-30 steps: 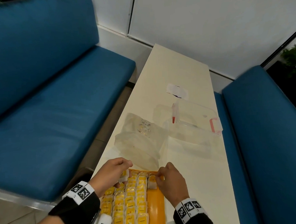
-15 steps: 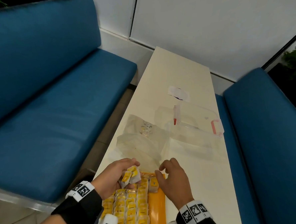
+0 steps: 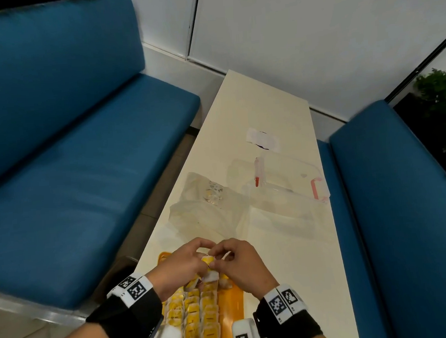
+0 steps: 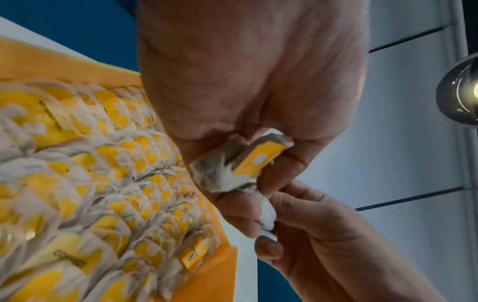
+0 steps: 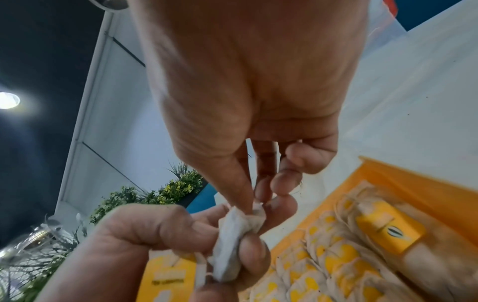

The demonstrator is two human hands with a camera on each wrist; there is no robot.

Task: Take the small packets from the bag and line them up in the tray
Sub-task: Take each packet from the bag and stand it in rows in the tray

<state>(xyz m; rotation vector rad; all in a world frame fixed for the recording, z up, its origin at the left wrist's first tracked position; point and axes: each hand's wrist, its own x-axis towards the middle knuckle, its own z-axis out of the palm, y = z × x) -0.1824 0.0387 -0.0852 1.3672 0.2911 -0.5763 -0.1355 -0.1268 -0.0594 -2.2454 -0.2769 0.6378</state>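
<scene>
The left hand is clamping a small bunch of packets, fingers curled round soft white paper pouches with stiff yellow tags. The bunch is hanging just above the far end of the tray, between both hands. These packets are looking light, limp and crushable, and their thin strings are likely to tangle, so taking one by the pouch's top edge or by the firmer tag seems wiser than squeezing its middle.

Just right of that, the right hand is pinching the crumpled end of one packet between thumb and fingertips, seemingly teasing it free from the bunch.

Beneath and nearer than both hands, the orange tray is holding several packed rows of packets, yellow tags upward, with a bare strip remaining along its right side.

Beyond the left hand, the clear bag is lying slack on the counter, apparently almost empty; its contents are too faint to tell. Beyond the right hand, a clear box with a red clasp is standing, seemingly empty.
</scene>
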